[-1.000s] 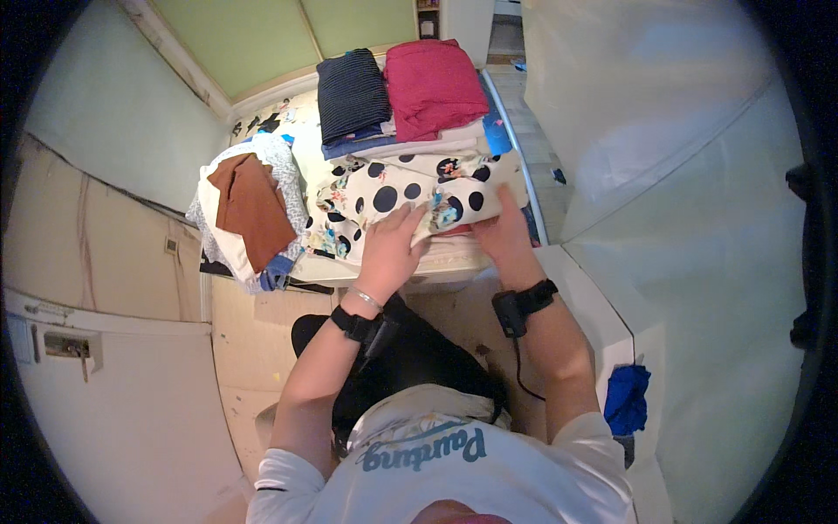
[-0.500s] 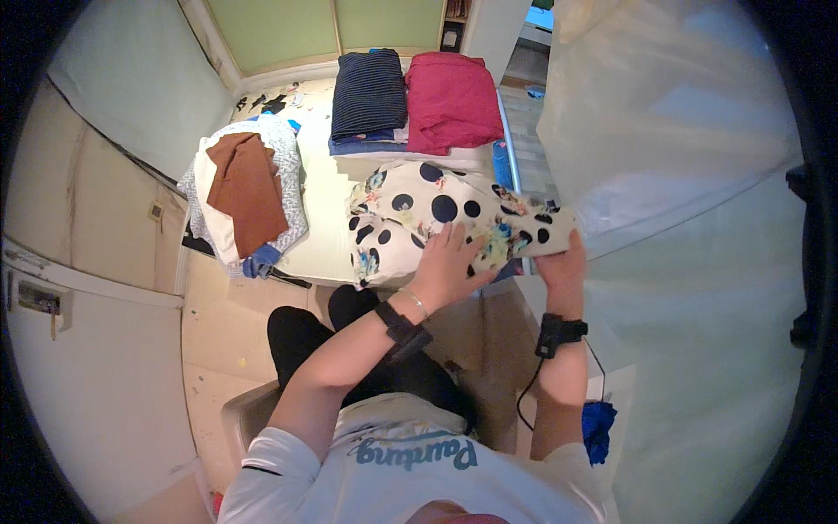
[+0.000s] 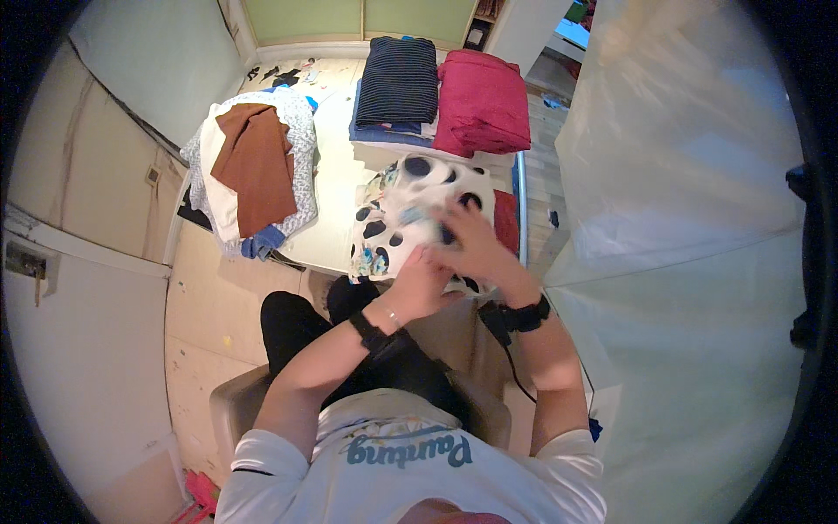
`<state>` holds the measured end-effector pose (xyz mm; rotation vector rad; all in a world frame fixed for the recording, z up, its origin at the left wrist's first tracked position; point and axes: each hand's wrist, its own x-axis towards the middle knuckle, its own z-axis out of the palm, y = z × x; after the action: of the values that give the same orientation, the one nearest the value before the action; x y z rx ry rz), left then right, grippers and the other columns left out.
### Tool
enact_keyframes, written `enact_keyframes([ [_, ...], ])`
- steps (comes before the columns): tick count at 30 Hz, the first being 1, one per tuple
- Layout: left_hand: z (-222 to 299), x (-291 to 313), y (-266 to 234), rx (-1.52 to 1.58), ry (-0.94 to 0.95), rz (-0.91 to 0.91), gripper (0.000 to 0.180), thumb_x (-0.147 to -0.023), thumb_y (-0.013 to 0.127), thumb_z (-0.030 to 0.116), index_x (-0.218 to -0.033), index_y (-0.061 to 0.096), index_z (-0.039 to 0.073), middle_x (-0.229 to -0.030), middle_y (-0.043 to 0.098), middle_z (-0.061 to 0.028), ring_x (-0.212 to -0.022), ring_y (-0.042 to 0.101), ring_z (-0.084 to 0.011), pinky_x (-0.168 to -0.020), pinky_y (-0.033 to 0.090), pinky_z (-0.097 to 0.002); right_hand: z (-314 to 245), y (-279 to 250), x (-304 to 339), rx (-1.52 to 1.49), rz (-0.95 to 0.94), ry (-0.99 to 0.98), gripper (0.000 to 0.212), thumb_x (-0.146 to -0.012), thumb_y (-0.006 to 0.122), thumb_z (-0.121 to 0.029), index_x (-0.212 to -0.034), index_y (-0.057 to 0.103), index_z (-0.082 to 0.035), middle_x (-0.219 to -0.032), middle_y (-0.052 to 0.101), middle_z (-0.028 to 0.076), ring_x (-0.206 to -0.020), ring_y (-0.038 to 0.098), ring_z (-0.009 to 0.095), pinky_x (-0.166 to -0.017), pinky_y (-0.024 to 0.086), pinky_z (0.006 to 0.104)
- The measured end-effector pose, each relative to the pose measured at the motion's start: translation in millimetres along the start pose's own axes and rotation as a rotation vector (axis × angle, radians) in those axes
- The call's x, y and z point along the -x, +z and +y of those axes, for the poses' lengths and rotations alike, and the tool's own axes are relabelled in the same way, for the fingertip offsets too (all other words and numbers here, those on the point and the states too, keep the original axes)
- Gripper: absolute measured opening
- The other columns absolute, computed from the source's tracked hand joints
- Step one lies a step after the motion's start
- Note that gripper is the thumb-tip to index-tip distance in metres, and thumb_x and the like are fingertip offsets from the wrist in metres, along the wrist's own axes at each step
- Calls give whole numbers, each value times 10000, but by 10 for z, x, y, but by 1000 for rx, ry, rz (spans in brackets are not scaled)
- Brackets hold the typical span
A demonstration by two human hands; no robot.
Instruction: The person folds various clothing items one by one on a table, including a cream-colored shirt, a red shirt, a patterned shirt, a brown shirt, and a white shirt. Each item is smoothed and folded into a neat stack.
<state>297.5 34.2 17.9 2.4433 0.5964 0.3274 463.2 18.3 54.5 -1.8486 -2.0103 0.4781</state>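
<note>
A white garment (image 3: 384, 205) with black dots and flower prints lies near the front of the low pale table, its right part doubled over toward the left. My left hand (image 3: 421, 284) rests at its front edge, fingers at the cloth and thumb apart; it looks open. Just right of it, my right hand (image 3: 480, 244) is over the folded part, overlapping the left fingertips. Motion smears its fingers and the cloth by them, so I cannot tell whether it grips the fabric.
Behind the garment are a dark striped folded pile (image 3: 397, 83) and a crimson folded cloth (image 3: 483, 100). A brown garment (image 3: 253, 175) tops a loose heap at left. Red cloth (image 3: 505, 220) shows beside the dotted garment. A pale sheet (image 3: 672, 157) hangs at right.
My right hand has moved leftward from the garment's right end, and that end is now folded over. Red cloth is uncovered at the right. My left hand has drawn slightly nearer to me.
</note>
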Motion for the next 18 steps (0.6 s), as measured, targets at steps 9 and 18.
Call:
enact_keyframes([
  [9,-502,830,431,537,-310,317,308,-923,585,296,-931,649,-5,-870,655,-98,-761,623,-268,-694,497,-342,21,307,400,70,31,44,822,-739,732,-446,-1447,404,-190,-1522,296,192,-1391,238,461,-1110,235,549],
  [18,-954,527,173,1888,-745,696,273,-974,558,280,-1180,582,103,-1101,655,-29,-959,632,-174,-767,514,-303,407,401,429,-879,297,759,436,-868,667,-186,-1216,539,43,-1090,629,122,-869,607,142,-685,498,277],
])
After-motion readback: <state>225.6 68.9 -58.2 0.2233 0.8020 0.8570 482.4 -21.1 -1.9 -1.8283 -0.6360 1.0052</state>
